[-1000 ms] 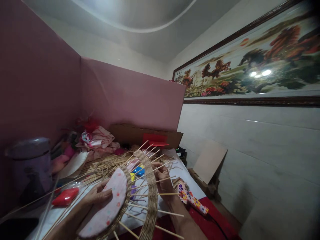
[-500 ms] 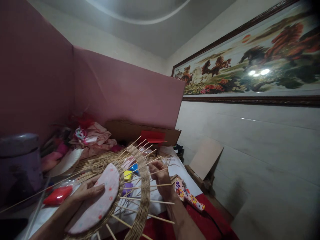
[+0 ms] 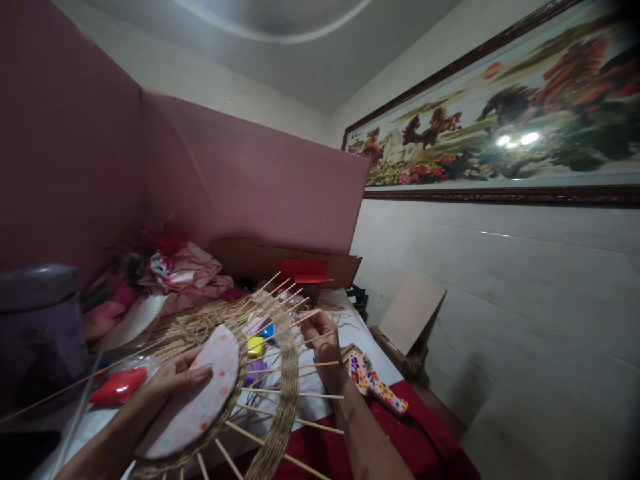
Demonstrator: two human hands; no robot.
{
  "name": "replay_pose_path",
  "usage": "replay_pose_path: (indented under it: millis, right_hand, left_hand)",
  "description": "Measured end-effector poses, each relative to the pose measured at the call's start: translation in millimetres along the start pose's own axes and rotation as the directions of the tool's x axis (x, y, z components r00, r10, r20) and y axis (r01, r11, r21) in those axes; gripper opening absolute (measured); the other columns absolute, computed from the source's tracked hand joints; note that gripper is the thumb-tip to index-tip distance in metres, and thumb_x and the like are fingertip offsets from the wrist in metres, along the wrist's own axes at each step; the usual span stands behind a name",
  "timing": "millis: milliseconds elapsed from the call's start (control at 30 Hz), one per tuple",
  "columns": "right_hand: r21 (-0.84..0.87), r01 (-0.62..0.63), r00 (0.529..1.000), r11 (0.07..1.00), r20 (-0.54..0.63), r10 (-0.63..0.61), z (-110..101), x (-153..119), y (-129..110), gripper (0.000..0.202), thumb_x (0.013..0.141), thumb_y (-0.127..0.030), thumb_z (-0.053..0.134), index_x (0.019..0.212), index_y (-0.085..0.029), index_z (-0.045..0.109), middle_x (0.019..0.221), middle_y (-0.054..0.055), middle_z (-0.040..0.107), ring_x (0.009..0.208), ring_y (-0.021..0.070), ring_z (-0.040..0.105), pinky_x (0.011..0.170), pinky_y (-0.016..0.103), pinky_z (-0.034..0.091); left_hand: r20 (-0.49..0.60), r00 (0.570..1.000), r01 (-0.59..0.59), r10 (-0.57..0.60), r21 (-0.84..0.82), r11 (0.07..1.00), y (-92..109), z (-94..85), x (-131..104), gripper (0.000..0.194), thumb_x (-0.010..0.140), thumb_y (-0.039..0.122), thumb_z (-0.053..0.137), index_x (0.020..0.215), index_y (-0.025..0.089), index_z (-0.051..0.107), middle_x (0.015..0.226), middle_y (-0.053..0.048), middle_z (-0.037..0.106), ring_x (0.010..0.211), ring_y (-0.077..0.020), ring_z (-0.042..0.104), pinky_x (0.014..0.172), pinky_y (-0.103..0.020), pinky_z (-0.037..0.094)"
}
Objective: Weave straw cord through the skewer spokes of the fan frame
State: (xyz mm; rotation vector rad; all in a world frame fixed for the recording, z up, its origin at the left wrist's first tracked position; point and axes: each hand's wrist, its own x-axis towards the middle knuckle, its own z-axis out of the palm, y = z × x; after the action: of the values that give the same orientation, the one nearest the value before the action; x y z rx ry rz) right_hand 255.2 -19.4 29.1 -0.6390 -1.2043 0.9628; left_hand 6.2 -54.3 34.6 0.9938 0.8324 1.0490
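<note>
My left hand (image 3: 183,380) grips a half-round panel (image 3: 217,390) covered in pale spotted fabric, its thumb lying on the front. Thin wooden sticks fan out from the panel's rim. They pass through a curved band of woven twine (image 3: 289,373), and their bare ends stick out beyond it. At the band's upper right, my right hand (image 3: 324,337) has its fingers pinched on one stick's outer end. Whether twine is also between those fingers cannot be made out.
Behind the piece lie loose sticks (image 3: 175,323) with a twine coil (image 3: 200,327). Red (image 3: 119,385), yellow (image 3: 255,346) and purple (image 3: 256,373) packets rest on the table. A flower-patterned glue gun (image 3: 375,383) with a cord lies right; a lilac canister (image 3: 40,327) stands left.
My right hand has moved slightly up and right, its fingers closer to the stick's end. The panel and woven band have turned only a little; my left hand keeps its grip.
</note>
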Motion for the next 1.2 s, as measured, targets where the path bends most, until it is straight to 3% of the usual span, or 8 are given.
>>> replay_pose_path:
  millis: [133,300,500,633,767,900,1067,1200]
  right_hand:
    - [-0.029,-0.019,0.999,0.999,0.035,0.020,-1,-1,0,0.024,0.069,-0.038,0.068,0.068,-0.016,0.059,0.055,-0.005,0.043,0.047,0.0053,0.027,0.043,0.022,0.015]
    - [0.060,-0.045,0.999,0.997,0.028,0.043,-5,0,-1,0.021,0.075,-0.036,0.063,0.072,-0.016,0.058,0.050,-0.008,0.034,0.045,0.0047,0.021,0.043,0.021,0.014]
    - [0.212,-0.076,0.986,0.974,-0.132,0.105,-9,5,0,0.027,0.071,-0.037,0.066,0.067,-0.017,0.048,0.058,-0.006,0.041,0.046,0.0046,0.025,0.041,0.019,0.013]
    - [0.238,-0.048,0.973,0.970,-0.210,0.099,-15,10,-1,0.032,0.069,-0.039,0.067,0.064,-0.019,0.043,0.055,-0.007,0.037,0.044,0.0048,0.024,0.040,0.019,0.011]
    - [0.098,0.082,0.956,0.992,-0.289,-0.050,-20,10,-1,0.030,0.071,-0.040,0.066,0.062,-0.018,0.046,0.051,-0.008,0.034,0.044,0.0052,0.022,0.041,0.021,0.014]
    - [-0.072,0.203,0.946,0.977,-0.245,-0.214,-22,6,-1,0.026,0.072,-0.035,0.068,0.060,-0.017,0.055,0.049,-0.007,0.036,0.046,0.0058,0.026,0.044,0.022,0.018]
    - [0.190,0.020,0.985,0.982,-0.171,0.013,-23,7,-6,0.026,0.067,-0.036,0.071,0.058,-0.017,0.056,0.045,-0.008,0.034,0.042,0.0046,0.020,0.040,0.022,0.013]
    - [0.244,-0.061,0.987,0.968,-0.128,0.095,-24,8,-8,0.021,0.064,-0.032,0.073,0.066,-0.015,0.063,0.043,-0.010,0.030,0.039,0.0032,0.016,0.038,0.020,0.011]
  left_hand:
    - [-0.041,0.999,0.000,0.000,-0.005,1.000,0,-2.9,2,0.080,0.048,0.027,0.081,0.123,0.014,0.054,0.072,-0.006,0.074,0.058,-0.0232,0.068,0.051,-0.025,0.055]
    - [-0.061,0.998,-0.032,0.032,0.008,0.999,-2,-5.3,5,0.070,0.046,0.027,0.083,0.111,0.014,0.062,0.067,-0.005,0.073,0.053,-0.0203,0.066,0.048,-0.022,0.053]
    - [-0.100,0.992,-0.069,0.071,0.024,0.997,-4,-4.4,4,0.063,0.049,0.026,0.080,0.108,0.015,0.065,0.067,-0.004,0.073,0.055,-0.0232,0.067,0.048,-0.024,0.053]
    - [-0.104,0.990,-0.086,0.090,0.039,0.996,-4,-0.2,2,0.065,0.048,0.025,0.081,0.109,0.016,0.064,0.067,-0.003,0.072,0.054,-0.0226,0.066,0.048,-0.024,0.053]
    - [-0.086,0.995,-0.046,0.050,0.046,0.998,-5,5.2,0,0.064,0.050,0.026,0.080,0.111,0.017,0.063,0.068,-0.003,0.072,0.052,-0.0216,0.065,0.045,-0.023,0.052]
    - [-0.082,0.995,-0.052,0.055,0.046,0.998,-4,7.1,-1,0.060,0.049,0.026,0.080,0.107,0.017,0.065,0.069,-0.004,0.072,0.052,-0.0213,0.065,0.045,-0.023,0.052]
    - [-0.112,0.993,-0.044,0.047,0.029,0.999,3,7.2,-3,0.047,0.047,0.023,0.081,0.091,0.014,0.070,0.068,-0.009,0.072,0.051,-0.0218,0.065,0.046,-0.024,0.052]
    - [-0.136,0.989,-0.063,0.062,0.001,0.998,7,7.1,-4,0.042,0.045,0.020,0.082,0.085,0.011,0.071,0.068,-0.011,0.072,0.051,-0.0210,0.065,0.046,-0.023,0.051]
